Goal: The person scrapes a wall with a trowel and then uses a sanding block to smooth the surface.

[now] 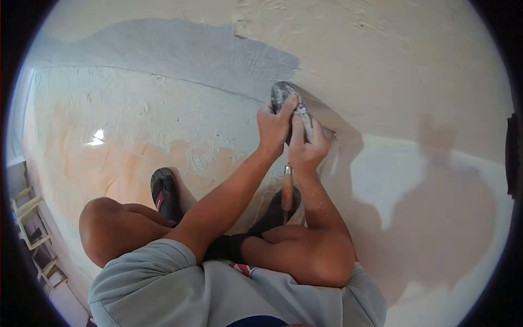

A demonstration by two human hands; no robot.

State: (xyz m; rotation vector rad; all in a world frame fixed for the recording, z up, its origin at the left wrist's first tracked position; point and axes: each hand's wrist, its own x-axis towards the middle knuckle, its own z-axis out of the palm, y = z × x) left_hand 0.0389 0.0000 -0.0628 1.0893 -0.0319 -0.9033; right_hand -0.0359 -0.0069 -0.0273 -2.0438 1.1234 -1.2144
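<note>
Both my hands are on a dark, plaster-smeared tool (pixel 283 91) with a rounded end, near the line where the grey band meets the pale floor. My left hand (pixel 276 124) wraps round its left side, thumb on top. My right hand (pixel 309 143) grips the lower right side, fingers closed along its edge. Below the hands is a wooden handle (pixel 287 188) with a metal collar, pointing toward my right foot; what it joins is hidden. The wet grey patch (pixel 218 52) ends just above the tool.
My dark shoe (pixel 166 191) stands at left, the other partly behind the wooden handle. A wooden ladder-like frame (pixel 30 210) is at the far left edge. A dark object (pixel 511 155) shows at the right edge. My shadow falls on the right.
</note>
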